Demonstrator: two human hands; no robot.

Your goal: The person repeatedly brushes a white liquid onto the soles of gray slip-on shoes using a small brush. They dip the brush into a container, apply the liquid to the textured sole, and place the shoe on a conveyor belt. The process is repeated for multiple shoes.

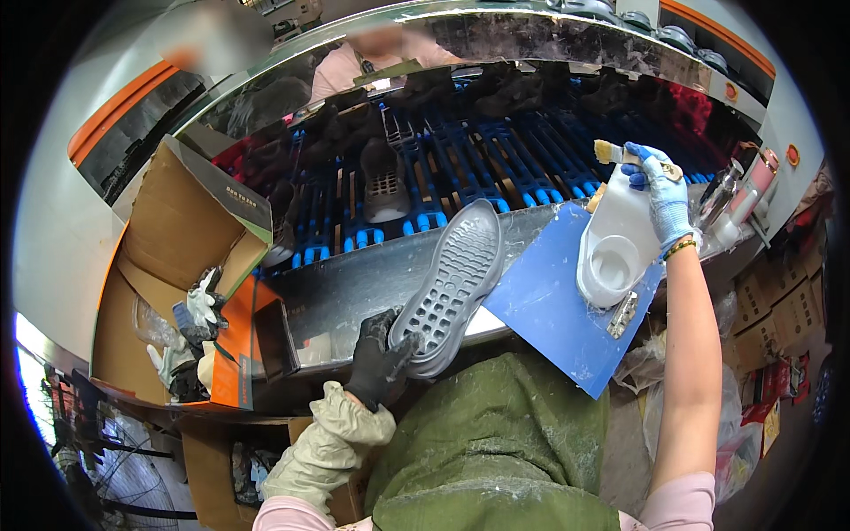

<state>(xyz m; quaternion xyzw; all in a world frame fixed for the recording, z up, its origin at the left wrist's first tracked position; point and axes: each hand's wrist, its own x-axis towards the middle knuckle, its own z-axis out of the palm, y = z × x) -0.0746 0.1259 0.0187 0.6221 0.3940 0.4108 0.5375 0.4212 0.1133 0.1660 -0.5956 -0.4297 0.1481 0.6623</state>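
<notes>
My left hand (pixel 379 358), in a black glove, grips one end of a grey shoe sole (pixel 458 279). The sole is tilted up, its hollowed, gridded side facing me. In a pale blue glove, my right hand (pixel 660 195) holds a flat brush (pixel 611 152) with light bristles pointing left. Beneath that hand lies a long white plastic holder (pixel 611 217) with a round white cup (pixel 613 265) at its near end. Both rest on a blue board (pixel 549 292) at the right of the ledge. A small metal piece (pixel 624 314) lies beside the cup.
Beyond the metal ledge (pixel 354 301), a conveyor with blue rollers (pixel 460 155) carries dark shoes, one a shoe upper (pixel 383 177). An open cardboard box (pixel 133 310) holding gloves stands at left. Bottles (pixel 744 195) stand at right. A green apron (pixel 487 442) covers my lap.
</notes>
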